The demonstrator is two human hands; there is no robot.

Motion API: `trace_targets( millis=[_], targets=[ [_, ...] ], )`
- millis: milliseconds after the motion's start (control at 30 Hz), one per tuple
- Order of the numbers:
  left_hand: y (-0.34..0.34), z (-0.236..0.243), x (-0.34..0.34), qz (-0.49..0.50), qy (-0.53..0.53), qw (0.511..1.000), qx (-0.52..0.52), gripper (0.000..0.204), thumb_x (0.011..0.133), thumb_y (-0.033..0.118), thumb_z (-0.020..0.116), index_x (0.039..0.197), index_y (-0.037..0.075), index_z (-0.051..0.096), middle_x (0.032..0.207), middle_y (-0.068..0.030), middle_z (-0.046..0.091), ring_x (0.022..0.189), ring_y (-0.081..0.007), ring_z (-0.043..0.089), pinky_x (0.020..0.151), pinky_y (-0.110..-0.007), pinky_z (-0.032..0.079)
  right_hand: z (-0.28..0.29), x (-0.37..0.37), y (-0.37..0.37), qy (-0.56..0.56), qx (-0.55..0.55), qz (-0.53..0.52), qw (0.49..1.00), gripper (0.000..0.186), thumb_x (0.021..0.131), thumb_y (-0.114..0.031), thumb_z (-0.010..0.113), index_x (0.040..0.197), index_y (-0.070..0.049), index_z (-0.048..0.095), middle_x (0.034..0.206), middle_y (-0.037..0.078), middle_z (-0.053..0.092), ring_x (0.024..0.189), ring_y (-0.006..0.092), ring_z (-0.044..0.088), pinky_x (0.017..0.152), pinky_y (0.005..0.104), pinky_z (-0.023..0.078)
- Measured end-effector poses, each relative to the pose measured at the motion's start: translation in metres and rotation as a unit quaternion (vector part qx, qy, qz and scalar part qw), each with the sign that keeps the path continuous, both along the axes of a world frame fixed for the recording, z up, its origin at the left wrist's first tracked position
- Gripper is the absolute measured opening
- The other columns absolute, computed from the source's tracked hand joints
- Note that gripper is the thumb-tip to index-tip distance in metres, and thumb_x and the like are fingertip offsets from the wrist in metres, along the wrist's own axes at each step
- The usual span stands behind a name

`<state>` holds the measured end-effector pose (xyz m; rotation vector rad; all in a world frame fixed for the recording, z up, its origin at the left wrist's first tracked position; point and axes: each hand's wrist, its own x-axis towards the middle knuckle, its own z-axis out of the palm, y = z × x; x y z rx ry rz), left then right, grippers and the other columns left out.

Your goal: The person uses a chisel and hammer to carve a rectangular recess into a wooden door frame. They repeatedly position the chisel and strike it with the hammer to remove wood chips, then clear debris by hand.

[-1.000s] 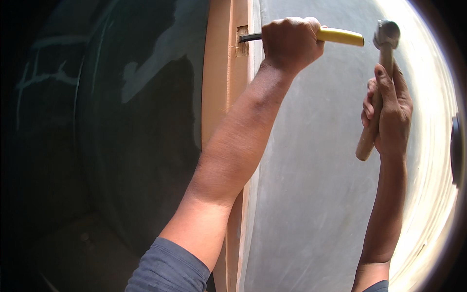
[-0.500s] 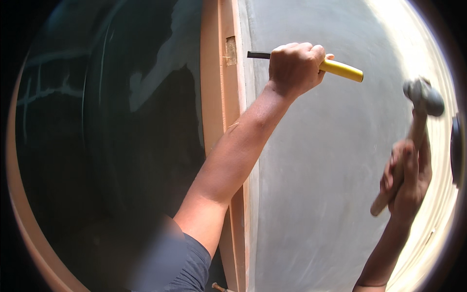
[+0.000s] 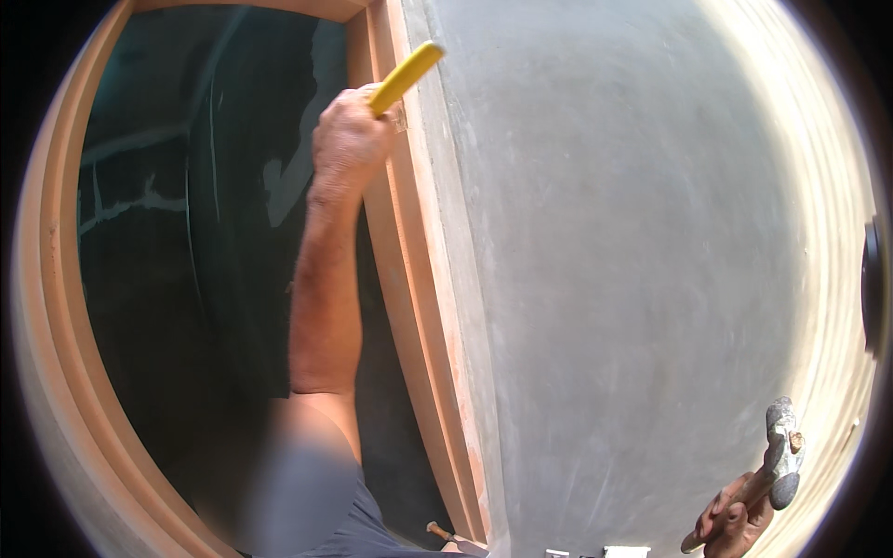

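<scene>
My left hand (image 3: pixel 352 139) is closed around a chisel (image 3: pixel 406 78) with a yellow handle that points up and to the right. The chisel's blade is hidden behind the hand. That hand is at the upper part of a wooden door frame (image 3: pixel 409 251), by the cut recess, which it mostly covers. Low at the right, my right hand (image 3: pixel 735 521) grips the wooden handle of a hammer (image 3: pixel 783 456). The grey hammer head is upright, well apart from the frame and the chisel.
A smooth grey plastered wall (image 3: pixel 633 260) fills the right side. Left of the frame lies a dark opening (image 3: pixel 139 325), bounded by another wooden jamb (image 3: pixel 60 279). At the bottom is a wooden-handled tool (image 3: pixel 441 532), and small white fittings (image 3: pixel 625 551) sit by the wall.
My left hand has moved left with the chisel, from in front of the wall to the frame, its handle now tilted upward. The right hand has lowered the hammer. The view has shifted.
</scene>
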<state>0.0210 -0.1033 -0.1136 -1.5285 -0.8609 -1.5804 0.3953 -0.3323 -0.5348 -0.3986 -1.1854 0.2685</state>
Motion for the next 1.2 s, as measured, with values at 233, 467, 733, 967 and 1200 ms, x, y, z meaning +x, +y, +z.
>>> trace_targets(
  millis=[233,467,733,967,1200],
  targets=[
    [0.026,0.03,-0.032,0.039,0.144,0.987,-0.058,0.025,0.088,0.016,0.076,0.11,0.004,0.079,0.118,-0.0085,0.065,0.107,-0.0225,0.066,0.101,-0.036,0.054,0.024,-0.006,0.006,-0.003,0.042,0.027,0.999,0.057,0.103,-0.014,0.065,0.155,-0.007,0.043,0.075,0.004,0.069,0.043,0.0082,0.055,0.031,0.0207,0.045],
    [0.027,0.027,-0.031,0.063,0.179,0.979,-0.071,0.023,0.089,0.021,0.08,0.106,0.005,0.08,0.112,-0.0084,0.069,0.099,-0.0227,0.069,0.089,-0.036,0.059,0.011,-0.015,0.017,0.041,0.002,0.023,0.999,0.051,0.101,-0.026,0.068,0.142,-0.002,0.048,0.069,0.002,0.055,0.041,0.0086,0.048,0.032,0.0227,0.043],
    [0.014,0.02,-0.028,0.094,0.181,0.978,-0.049,0.019,0.092,0.023,0.079,0.097,0.004,0.078,0.096,-0.0081,0.071,0.087,-0.0241,0.069,0.079,-0.037,0.059,-0.022,-0.006,0.009,0.125,-0.061,-0.032,0.99,0.075,0.099,-0.033,0.07,0.152,0.003,0.031,0.074,0.006,0.049,0.04,0.0117,0.049,0.033,0.0259,0.044],
    [0.001,0.018,-0.032,-0.022,0.158,0.983,-0.092,0.021,0.095,0.023,0.074,0.101,0.003,0.07,0.083,-0.0054,0.063,0.077,-0.0173,0.062,0.075,-0.035,0.053,-0.019,0.005,0.015,0.127,-0.088,-0.025,0.988,0.077,0.101,-0.033,0.068,0.158,-0.002,0.027,0.074,0.006,0.049,0.04,0.0106,0.048,0.032,0.0253,0.044],
    [-0.044,0.013,-0.013,-0.163,0.042,0.971,-0.171,0.028,0.091,0.032,0.082,0.094,0.005,0.075,0.08,-0.0003,0.064,0.074,-0.0121,0.06,0.071,-0.032,0.052,-0.016,0.018,0.02,0.129,-0.102,-0.006,0.986,0.081,0.099,-0.035,0.07,0.159,-0.002,0.026,0.073,0.005,0.048,0.04,0.0112,0.048,0.032,0.0261,0.043]
  ],
)
